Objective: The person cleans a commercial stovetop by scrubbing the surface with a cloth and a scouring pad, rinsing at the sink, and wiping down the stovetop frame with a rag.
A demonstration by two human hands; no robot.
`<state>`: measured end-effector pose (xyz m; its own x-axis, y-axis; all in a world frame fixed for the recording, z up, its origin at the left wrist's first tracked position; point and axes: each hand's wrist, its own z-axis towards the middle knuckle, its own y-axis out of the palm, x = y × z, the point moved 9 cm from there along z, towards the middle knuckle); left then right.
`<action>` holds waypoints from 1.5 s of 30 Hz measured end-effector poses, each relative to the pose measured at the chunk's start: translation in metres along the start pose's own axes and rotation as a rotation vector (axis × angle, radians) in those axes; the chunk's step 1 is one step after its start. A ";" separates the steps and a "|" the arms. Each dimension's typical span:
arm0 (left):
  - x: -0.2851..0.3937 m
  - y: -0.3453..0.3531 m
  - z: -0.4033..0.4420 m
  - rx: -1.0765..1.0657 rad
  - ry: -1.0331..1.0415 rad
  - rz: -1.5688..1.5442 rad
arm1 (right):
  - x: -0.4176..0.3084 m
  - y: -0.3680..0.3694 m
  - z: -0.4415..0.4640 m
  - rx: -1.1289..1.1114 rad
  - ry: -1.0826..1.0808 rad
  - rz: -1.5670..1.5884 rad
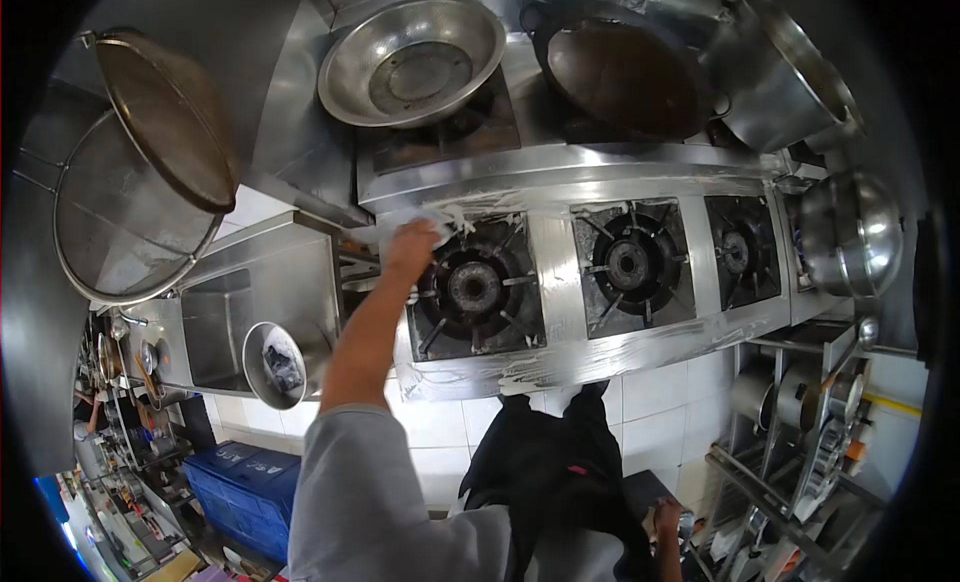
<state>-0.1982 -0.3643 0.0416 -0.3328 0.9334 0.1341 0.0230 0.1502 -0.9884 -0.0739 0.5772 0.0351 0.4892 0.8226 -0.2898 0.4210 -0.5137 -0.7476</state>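
Observation:
My left hand (412, 247) is on the left rear part of the steel gas stove (553, 272), beside the left burner (474, 287). Its fingers are closed on a whitish cloth (376, 232), blurred and partly hidden by the hand. White foam streaks the steel around the burners. The middle burner (628, 265) and the right burner (735, 252) stand uncovered. Low at my right side, my right hand (666, 517) has its fingers curled; whether it holds anything does not show.
Behind the burners stand a wide steel basin (345, 77), a dark wok (625, 77) and a tall pot (765, 92). A sink (218, 327) and a bowl with dark contents (262, 382) are to the left, strainers (165, 122) above. A blue crate (240, 497) and pot rack (770, 482) flank me.

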 end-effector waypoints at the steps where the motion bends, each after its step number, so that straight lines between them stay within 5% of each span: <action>1: -0.018 -0.002 -0.002 -0.078 0.033 0.045 | -0.007 -0.006 0.003 0.073 -0.047 -0.009; 4: -0.041 -0.008 0.004 0.015 -0.064 -0.015 | -0.004 -0.008 0.018 -0.023 0.060 0.292; 7: -0.024 0.010 0.027 0.328 -0.239 -0.341 | -0.045 -0.013 0.010 0.055 -0.100 0.051; 10: 0.061 0.033 0.066 0.313 -0.051 -0.361 | -0.062 -0.002 0.004 -0.008 -0.131 -0.035; 12: 0.110 0.011 0.061 0.103 0.035 -0.241 | -0.044 0.000 0.009 -0.036 -0.040 0.077; 16: 0.073 -0.007 0.051 0.005 0.150 -0.160 | -0.026 -0.025 0.012 0.044 -0.036 0.146; 18: 0.051 -0.010 0.054 0.118 -0.061 -0.134 | -0.039 -0.027 0.003 0.032 -0.305 -0.049; 19: 0.052 -0.002 0.058 0.124 -0.060 -0.129 | -0.033 -0.025 0.003 0.032 -0.310 -0.043; 21: 0.029 0.002 0.045 0.471 -0.454 -0.252 | -0.007 -0.020 0.001 -0.003 -0.158 -0.044; 27: 0.178 0.010 0.103 0.370 0.050 -0.320 | 0.052 0.003 0.015 -0.108 -0.011 -0.019; 29: 0.171 -0.013 0.087 0.499 -0.047 -0.516 | 0.050 0.002 0.037 -0.073 -0.284 -0.226; 30: 0.146 -0.029 0.063 0.616 -0.225 -0.528 | 0.067 -0.007 0.042 -0.054 0.127 0.104; 31: 0.108 -0.043 0.029 0.731 -0.401 -0.537 | 0.061 -0.019 0.046 -0.057 0.115 0.107; 33: 0.015 -0.042 -0.024 1.027 -0.631 -0.507 | 0.007 -0.030 0.044 -0.017 -0.436 -0.320; 35: -0.068 -0.027 -0.046 1.208 -0.797 -0.512 | 0.008 -0.037 0.051 0.008 -0.331 -0.152; 36: -0.103 -0.001 -0.039 1.214 -0.874 -0.831 | 0.015 -0.035 0.057 -0.051 -0.198 -0.053; 37: -0.101 0.003 -0.017 1.214 -0.873 -0.832 | 0.022 -0.030 0.062 -0.108 -0.064 0.048; 40: -0.063 0.046 0.038 1.364 -1.052 -1.097 | 0.008 -0.027 0.059 -0.081 -0.135 -0.049; 43: 0.069 0.180 0.172 1.422 -0.658 -2.548 | 0.008 -0.020 0.054 -0.127 -0.009 0.119; 44: 0.112 0.162 0.186 1.221 -0.777 -2.350 | 0.007 -0.021 0.056 -0.118 -0.011 0.118; 45: 0.142 0.128 0.184 0.924 -0.902 -1.755 | 0.009 -0.023 0.057 -0.111 0.004 0.123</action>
<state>-0.4157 -0.2724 -0.0791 0.2606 -0.3461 0.9013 -0.9571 0.0300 0.2883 -0.1229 0.6108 0.0159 0.5455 0.7510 -0.3722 0.4391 -0.6343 -0.6363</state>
